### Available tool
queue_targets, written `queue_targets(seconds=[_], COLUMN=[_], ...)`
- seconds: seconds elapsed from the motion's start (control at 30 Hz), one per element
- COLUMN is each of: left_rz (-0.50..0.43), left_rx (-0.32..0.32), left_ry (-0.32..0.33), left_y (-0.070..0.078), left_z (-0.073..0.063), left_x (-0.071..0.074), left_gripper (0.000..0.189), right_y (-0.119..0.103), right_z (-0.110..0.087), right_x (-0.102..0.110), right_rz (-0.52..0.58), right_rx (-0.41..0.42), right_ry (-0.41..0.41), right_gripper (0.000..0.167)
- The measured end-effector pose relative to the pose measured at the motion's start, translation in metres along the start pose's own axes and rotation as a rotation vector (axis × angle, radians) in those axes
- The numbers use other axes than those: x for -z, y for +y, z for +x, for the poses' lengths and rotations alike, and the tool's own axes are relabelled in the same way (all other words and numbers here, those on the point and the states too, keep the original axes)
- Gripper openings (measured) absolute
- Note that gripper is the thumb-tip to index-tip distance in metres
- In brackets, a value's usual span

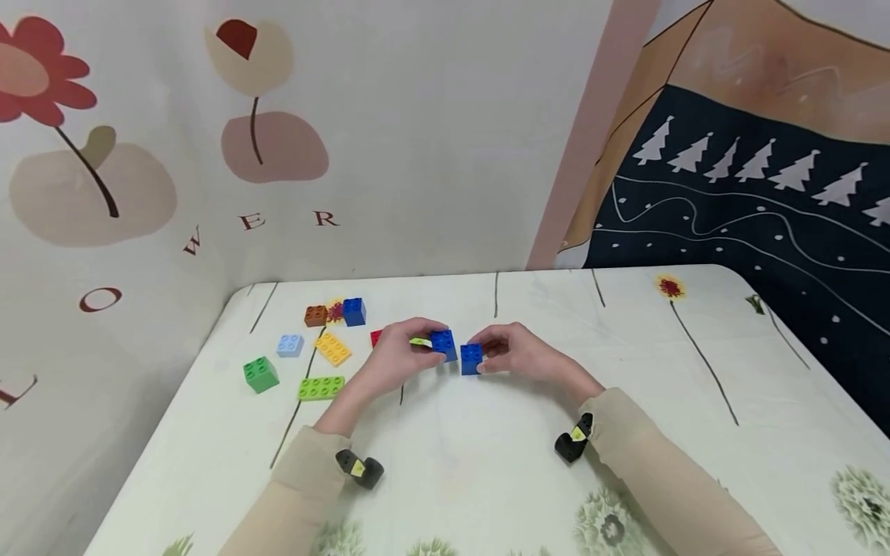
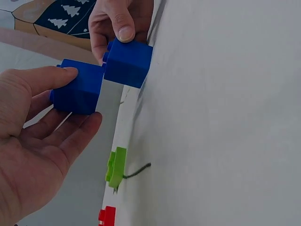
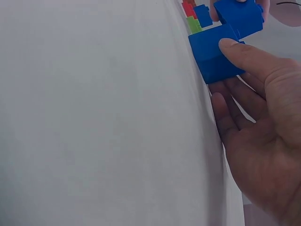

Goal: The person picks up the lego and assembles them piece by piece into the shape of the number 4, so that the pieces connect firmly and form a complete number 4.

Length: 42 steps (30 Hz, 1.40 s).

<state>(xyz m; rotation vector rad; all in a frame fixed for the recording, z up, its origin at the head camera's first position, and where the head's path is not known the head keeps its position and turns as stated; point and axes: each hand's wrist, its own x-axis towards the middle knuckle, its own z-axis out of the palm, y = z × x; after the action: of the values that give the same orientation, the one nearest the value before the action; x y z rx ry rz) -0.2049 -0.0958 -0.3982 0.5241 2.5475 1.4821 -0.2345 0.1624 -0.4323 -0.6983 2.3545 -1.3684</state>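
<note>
Two blue toy bricks are held up side by side over the middle of the table. My left hand (image 1: 405,354) pinches one blue brick (image 2: 79,89) between thumb and fingers, its studs facing up. The other blue brick (image 3: 214,54) is gripped by my right hand (image 1: 518,351) from its right side. In the head view a narrow gap shows between the two, the right one slightly nearer to me. Behind my left hand lie a lime green brick (image 2: 115,167) and a red brick (image 2: 107,216), both partly hidden in the head view.
On the left of the table (image 1: 445,479) lie a brown brick (image 1: 316,315), another blue brick (image 1: 354,311), a light blue brick (image 1: 290,345), a yellow brick (image 1: 333,349), a green brick (image 1: 260,374) and a long lime brick (image 1: 321,388). A printed cloth wall (image 1: 431,154) rises behind.
</note>
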Motion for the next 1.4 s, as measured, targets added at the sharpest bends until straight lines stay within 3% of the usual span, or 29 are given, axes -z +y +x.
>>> queue_targets(seconds=[0.77,1.17,1.4], left_rz=[-0.101,-0.127,-0.119], left_rx=[-0.038,-0.023,-0.015], left_ry=[-0.034,-0.048,-0.023], left_y=[0.003,0.006,0.006], left_z=[0.006,0.012,0.012], left_x=[-0.015,-0.024,-0.026], left_gripper=[0.043,0.043,0.040], right_y=[0.000,0.004,0.005], right_z=[-0.001,-0.001,-0.001], right_x=[-0.005,-0.006,-0.005], right_rz=[0.085,0.109,0.088], right_rx=[-0.056,-0.056,-0.060], right_ry=[0.072,0.093,0.101], right_gripper=[0.036,0.031,0.031])
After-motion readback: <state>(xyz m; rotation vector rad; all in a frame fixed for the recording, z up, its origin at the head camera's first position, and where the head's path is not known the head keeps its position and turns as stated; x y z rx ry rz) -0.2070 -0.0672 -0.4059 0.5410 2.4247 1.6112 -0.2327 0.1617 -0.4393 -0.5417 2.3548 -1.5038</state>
